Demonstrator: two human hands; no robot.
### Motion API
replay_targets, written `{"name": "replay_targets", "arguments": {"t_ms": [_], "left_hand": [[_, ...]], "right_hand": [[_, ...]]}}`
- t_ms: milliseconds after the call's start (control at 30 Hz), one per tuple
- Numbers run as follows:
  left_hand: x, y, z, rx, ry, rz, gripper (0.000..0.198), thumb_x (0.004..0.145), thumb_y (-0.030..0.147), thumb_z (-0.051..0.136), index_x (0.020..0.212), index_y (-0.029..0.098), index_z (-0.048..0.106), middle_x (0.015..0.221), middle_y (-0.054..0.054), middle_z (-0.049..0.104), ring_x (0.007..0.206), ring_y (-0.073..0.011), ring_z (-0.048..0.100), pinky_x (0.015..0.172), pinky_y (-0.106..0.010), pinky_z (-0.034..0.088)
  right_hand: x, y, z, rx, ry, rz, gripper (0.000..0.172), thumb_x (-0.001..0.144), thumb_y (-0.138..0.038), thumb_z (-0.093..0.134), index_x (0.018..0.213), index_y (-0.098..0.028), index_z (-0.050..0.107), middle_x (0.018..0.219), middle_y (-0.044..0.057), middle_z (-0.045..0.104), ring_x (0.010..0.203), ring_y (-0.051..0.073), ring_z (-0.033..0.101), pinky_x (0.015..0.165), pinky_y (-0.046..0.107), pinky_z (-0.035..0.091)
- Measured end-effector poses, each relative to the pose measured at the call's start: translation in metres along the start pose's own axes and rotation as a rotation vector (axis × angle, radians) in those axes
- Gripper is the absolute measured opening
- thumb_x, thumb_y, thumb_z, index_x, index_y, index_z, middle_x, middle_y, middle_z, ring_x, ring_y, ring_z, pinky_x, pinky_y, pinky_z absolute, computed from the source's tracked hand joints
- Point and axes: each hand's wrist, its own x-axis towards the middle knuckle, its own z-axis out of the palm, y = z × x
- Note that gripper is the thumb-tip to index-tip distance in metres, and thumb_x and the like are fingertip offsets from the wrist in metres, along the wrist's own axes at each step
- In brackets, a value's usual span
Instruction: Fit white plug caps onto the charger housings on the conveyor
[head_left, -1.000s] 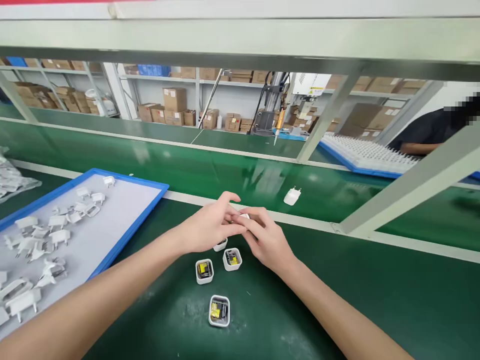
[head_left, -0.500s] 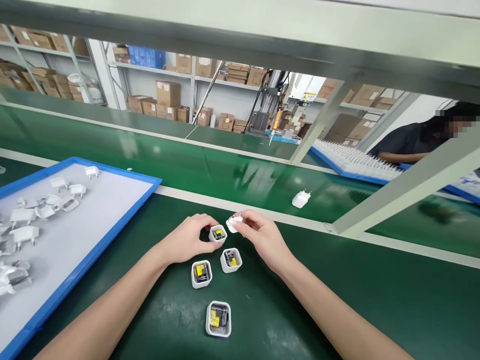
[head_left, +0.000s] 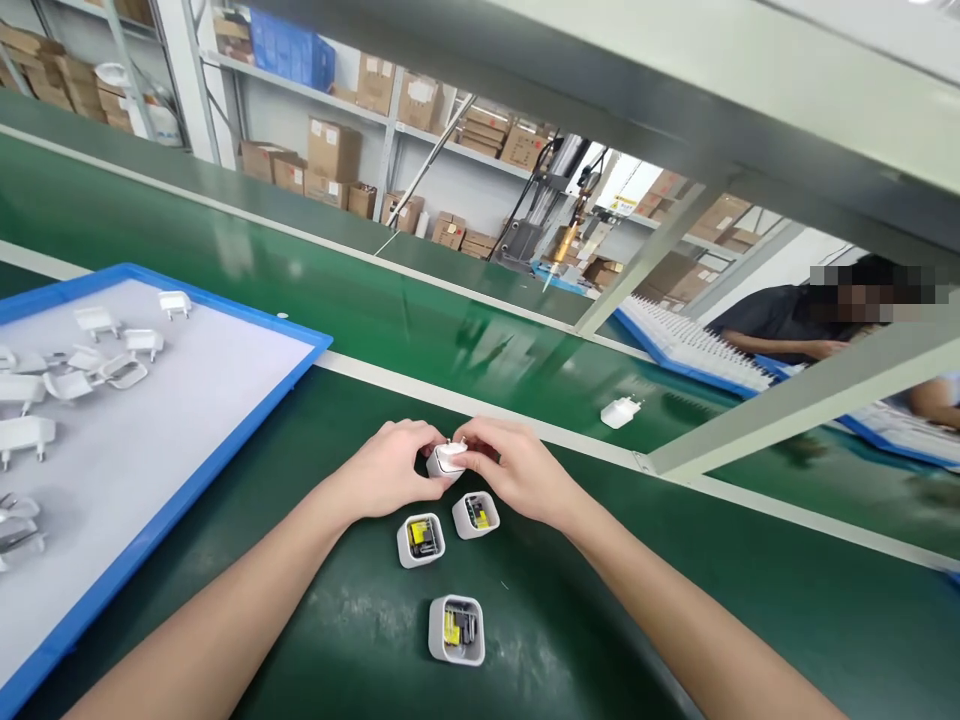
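My left hand [head_left: 399, 466] is closed around a white charger housing [head_left: 441, 468] on the green bench. Over that housing's open end sits a white two-pin plug cap [head_left: 451, 456], pinched by the fingers of my right hand [head_left: 516, 466]; whether it is fully seated I cannot tell. Three more open housings stand near my hands: one just below my right hand [head_left: 475, 516], one to its left [head_left: 421, 541], and a third closer to me [head_left: 457, 631]. Yellow and black electronic parts show inside them.
On the left lies a blue-edged tray [head_left: 247, 365] with several loose plug caps [head_left: 96, 322]. A white charger [head_left: 620, 412] rests on the green conveyor [head_left: 480, 350] beyond the pale rail. A slanted metal post [head_left: 795, 400] rises at right, with a person [head_left: 780, 318] behind it.
My right hand has brought the plug cap left onto the housing in my left hand, covering its opening. The camera view has tilted and shifted slightly.
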Motion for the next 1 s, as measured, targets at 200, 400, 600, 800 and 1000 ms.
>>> {"name": "replay_targets", "arguments": {"t_ms": [200,400,600,800,1000], "left_hand": [[0.002,0.002,-0.002,0.016,0.005,0.031,0.013,0.081,0.030,0.070,0.090,0.022,0.069,0.087,-0.001,0.070,0.085,-0.0227,0.060,0.076,-0.031,0.042],[0.003,0.002,-0.003,0.019,-0.010,0.011,0.018,0.080,0.030,0.072,0.096,0.021,0.070,0.092,0.000,0.070,0.089,-0.0217,0.060,0.081,-0.032,0.041],[0.002,0.004,-0.003,0.022,-0.029,-0.008,0.016,0.084,0.030,0.073,0.098,0.022,0.069,0.097,0.001,0.070,0.094,-0.0213,0.060,0.087,-0.034,0.039],[0.002,0.004,-0.005,-0.048,-0.086,-0.043,0.020,0.085,0.030,0.078,0.102,0.025,0.070,0.097,0.003,0.069,0.096,-0.0195,0.058,0.088,-0.032,0.038],[0.005,0.000,-0.005,-0.040,-0.091,-0.014,0.017,0.086,0.034,0.076,0.098,0.023,0.072,0.095,0.001,0.070,0.094,-0.0213,0.059,0.085,-0.033,0.040]], "right_hand": [[0.001,0.009,0.007,0.116,0.084,0.075,0.016,0.096,-0.036,0.063,0.094,-0.020,0.065,0.084,0.001,0.065,0.072,0.016,0.056,0.066,0.028,0.044],[-0.001,0.014,0.004,0.035,0.063,-0.062,0.013,0.100,-0.031,0.058,0.095,-0.021,0.064,0.086,0.003,0.064,0.076,0.017,0.057,0.069,0.029,0.044],[-0.005,0.011,0.009,-0.071,0.114,-0.145,0.008,0.100,-0.019,0.057,0.093,-0.020,0.061,0.084,0.003,0.063,0.078,0.018,0.056,0.071,0.030,0.042],[-0.006,0.012,0.018,-0.131,0.145,-0.145,0.013,0.099,-0.012,0.052,0.090,-0.018,0.059,0.080,0.003,0.059,0.074,0.017,0.052,0.066,0.028,0.038],[-0.011,0.010,0.025,-0.056,0.138,-0.074,0.016,0.100,-0.016,0.047,0.088,-0.019,0.058,0.082,0.003,0.059,0.076,0.017,0.053,0.068,0.029,0.039]]}}
